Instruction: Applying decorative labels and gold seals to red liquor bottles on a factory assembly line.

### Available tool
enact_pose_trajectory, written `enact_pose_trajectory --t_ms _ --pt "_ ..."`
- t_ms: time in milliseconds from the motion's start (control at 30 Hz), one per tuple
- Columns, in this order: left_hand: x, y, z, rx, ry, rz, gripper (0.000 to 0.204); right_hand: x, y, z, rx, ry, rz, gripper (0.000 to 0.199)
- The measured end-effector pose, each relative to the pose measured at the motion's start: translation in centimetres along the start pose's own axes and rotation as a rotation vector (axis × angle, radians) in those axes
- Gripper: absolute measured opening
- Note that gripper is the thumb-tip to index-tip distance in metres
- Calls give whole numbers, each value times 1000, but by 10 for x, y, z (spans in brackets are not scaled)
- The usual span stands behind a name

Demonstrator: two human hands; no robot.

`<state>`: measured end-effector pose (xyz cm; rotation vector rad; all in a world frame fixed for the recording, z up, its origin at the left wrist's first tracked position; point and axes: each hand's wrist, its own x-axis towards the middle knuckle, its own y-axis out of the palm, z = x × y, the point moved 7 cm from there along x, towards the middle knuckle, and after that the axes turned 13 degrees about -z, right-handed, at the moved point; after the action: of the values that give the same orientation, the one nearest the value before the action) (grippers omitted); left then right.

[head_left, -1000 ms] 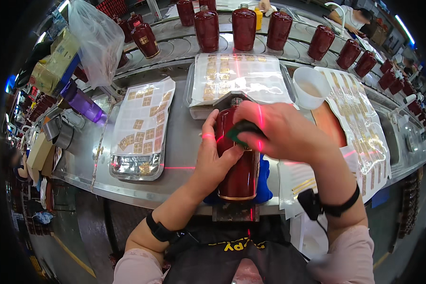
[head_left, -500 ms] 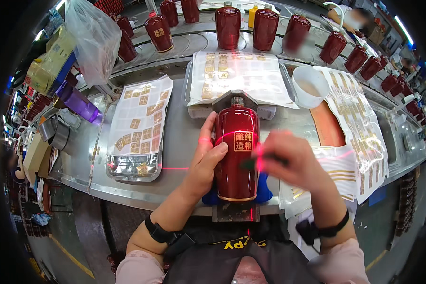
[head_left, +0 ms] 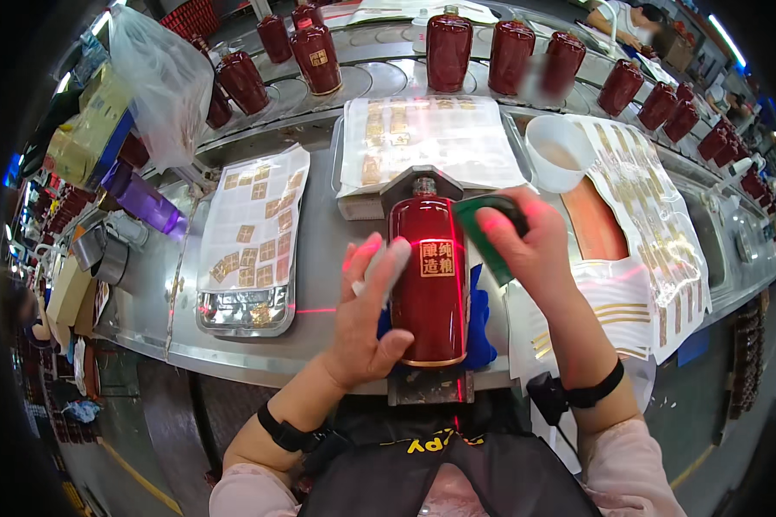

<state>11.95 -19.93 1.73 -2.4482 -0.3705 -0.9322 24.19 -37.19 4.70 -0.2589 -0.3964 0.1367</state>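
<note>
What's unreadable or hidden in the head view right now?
- Red bottle: its left flank is covered by the left hand, and its base hides the fixture beneath.
- Green tool: mostly wrapped by the right hand, so its shape is unclear.
- Back-row bottle: blurred.
- Far-right bottles: bent and tiny near the fisheye rim.

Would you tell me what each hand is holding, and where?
Left hand steadies the red bottle's left side; right hand grips a green scraper at its top.

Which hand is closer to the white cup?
Right. The right hand is just below the white cup; the left hand is farther, across the red bottle.
</note>
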Motion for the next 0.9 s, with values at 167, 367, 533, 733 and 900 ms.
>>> enact_pose_trajectory --t_ms 167,367,533,733,900 --pt "18 5 -1 227 245 126 68 -31 -4 -47 483 396 -44 16" --pt "29 3 9 194 204 1 60 -6 21 46 -54 -294 349 20" --pt "22 -2 22 29 -127 -192 58 29 34 69 -503 -825 72 16" --pt "24 17 72 -400 -729 -188 57 -2 16 54 -198 -519 144 18" --pt "43 51 92 -1052 -1165 -72 58 -25 21 66 39 -354 407 17"
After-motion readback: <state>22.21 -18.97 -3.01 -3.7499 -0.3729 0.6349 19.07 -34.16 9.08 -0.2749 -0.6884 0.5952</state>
